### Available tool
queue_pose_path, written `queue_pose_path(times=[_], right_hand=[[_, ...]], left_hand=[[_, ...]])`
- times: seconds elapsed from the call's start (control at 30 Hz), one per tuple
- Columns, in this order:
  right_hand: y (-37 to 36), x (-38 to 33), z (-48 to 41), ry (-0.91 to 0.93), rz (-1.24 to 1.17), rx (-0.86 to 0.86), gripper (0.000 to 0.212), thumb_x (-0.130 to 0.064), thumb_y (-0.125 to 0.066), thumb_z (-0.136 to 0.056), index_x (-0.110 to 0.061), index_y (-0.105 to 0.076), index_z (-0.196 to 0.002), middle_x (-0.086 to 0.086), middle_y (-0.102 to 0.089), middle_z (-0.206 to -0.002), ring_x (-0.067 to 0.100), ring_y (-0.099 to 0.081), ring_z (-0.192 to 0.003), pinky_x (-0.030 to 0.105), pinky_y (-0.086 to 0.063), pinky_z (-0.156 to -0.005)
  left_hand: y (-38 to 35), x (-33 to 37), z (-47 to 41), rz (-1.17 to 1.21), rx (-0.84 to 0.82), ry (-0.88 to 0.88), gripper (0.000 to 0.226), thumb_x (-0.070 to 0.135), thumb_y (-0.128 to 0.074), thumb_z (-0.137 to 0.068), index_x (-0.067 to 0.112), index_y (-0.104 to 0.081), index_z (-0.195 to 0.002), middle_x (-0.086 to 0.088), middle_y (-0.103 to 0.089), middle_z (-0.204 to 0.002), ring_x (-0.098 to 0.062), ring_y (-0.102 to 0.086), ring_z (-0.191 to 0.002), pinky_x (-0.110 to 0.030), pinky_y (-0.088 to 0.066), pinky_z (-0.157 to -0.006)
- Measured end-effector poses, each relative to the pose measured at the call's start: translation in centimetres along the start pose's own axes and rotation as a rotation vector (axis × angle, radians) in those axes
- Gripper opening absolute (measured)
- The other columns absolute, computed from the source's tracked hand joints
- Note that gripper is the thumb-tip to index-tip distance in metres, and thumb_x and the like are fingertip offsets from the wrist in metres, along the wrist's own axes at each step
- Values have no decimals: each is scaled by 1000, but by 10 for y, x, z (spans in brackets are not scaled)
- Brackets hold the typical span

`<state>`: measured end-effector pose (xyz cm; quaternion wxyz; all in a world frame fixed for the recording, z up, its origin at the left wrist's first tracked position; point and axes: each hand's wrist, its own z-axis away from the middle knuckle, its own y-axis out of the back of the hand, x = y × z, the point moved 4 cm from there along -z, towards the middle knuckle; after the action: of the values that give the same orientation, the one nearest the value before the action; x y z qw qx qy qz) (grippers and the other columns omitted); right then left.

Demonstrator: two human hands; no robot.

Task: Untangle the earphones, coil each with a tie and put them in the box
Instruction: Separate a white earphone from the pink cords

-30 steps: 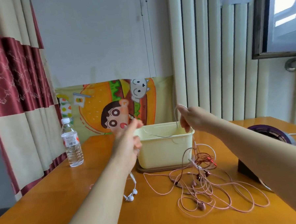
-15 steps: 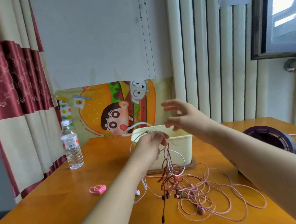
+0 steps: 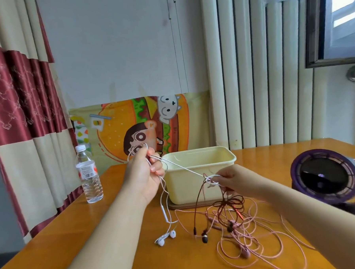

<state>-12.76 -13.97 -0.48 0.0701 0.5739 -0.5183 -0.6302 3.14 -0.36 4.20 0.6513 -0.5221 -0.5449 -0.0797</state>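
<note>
White earphones (image 3: 172,234) first: with left hand (image 3: 143,175) clamped round their loops beside the box (image 3: 201,174) toward the table's (image 3: 117,250) far edge, and right hand (image 3: 234,180) pinching the knot (image 3: 209,181), tease slack through gently. Avoid dragging dark red earphones (image 3: 204,238) or pink earphones (image 3: 245,253).

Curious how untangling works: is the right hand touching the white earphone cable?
Touching. In the head view the right hand pinches the taut white earphone cable in front of the cream box.
</note>
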Motion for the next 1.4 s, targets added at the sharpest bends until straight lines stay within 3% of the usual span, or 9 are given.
queue_pose_path(times=[0.2,0.3,0.4,0.53,0.67,0.8,1.0,1.23,1.4], right_hand=[[-14,36,-3,-282,-812,21,29,-26,-58,-92,-5,-59,-112,3,-39,-70,11,-34,-58,25,-32,-58],[-12,40,3,-252,-902,-55,33,-40,-61,-87,-13,-59,-106,-3,-29,-63,10,-26,-54,25,-27,-58],[-5,49,10,-247,-722,5,32,-37,-65,-80,-8,-66,-94,-6,-46,-57,7,-41,-52,22,-37,-56],[-3,82,9,-361,-143,257,26,-32,-66,-86,-7,-68,-81,0,-54,-60,10,-43,-53,19,-35,-48],[-7,90,9,-384,82,409,13,-31,-65,-87,-17,-65,-87,-2,-58,-76,12,-56,-69,25,-50,-58],[-13,89,6,-385,275,364,11,-32,-63,-89,-22,-64,-93,-3,-60,-82,12,-59,-71,29,-56,-63],[-14,83,3,-310,153,204,32,-36,-48,-97,-13,-71,-96,-2,-64,-74,12,-56,-65,26,-48,-64],[-21,43,18,-69,123,-17,30,-13,-58,-85,-26,-63,-113,-7,-58,-118,11,-54,-110,22,-45,-91],[-34,22,28,-10,239,-262,34,-11,-58,-84,-28,-65,-112,-15,-59,-115,4,-54,-107,11,-43,-84]], left_hand=[[6,-4,1,69,99,-102,41,26,-34,-102,19,-39,-62,8,-33,-48,-3,-26,-33,-15,-22,-36],[12,7,-2,131,142,-141,40,27,-34,-102,20,-38,-62,8,-33,-48,-4,-26,-33,-15,-22,-37],[19,16,-2,195,147,-163,40,24,-33,-102,20,-37,-62,8,-32,-49,-4,-26,-34,-15,-22,-37],[16,20,2,249,98,-201,40,23,-31,-101,21,-37,-61,9,-33,-49,-4,-26,-36,-15,-22,-38],[16,19,5,294,114,-244,41,23,-31,-101,20,-37,-61,9,-33,-50,-4,-27,-37,-14,-23,-38],[14,16,4,289,150,-248,41,25,-32,-101,20,-38,-61,8,-33,-49,-5,-26,-36,-15,-23,-37],[46,-27,0,-147,194,67,37,25,-39,-100,18,-43,-65,7,-36,-49,-4,-26,-32,-15,-19,-36],[88,-66,15,-687,152,353,18,12,-43,-95,9,-58,-84,0,-44,-63,-8,-29,-40,-20,-23,-42],[100,-59,13,-1315,11,387,28,26,-52,-94,2,-66,-91,-9,-61,-77,-17,-54,-60,-31,-52,-66]])
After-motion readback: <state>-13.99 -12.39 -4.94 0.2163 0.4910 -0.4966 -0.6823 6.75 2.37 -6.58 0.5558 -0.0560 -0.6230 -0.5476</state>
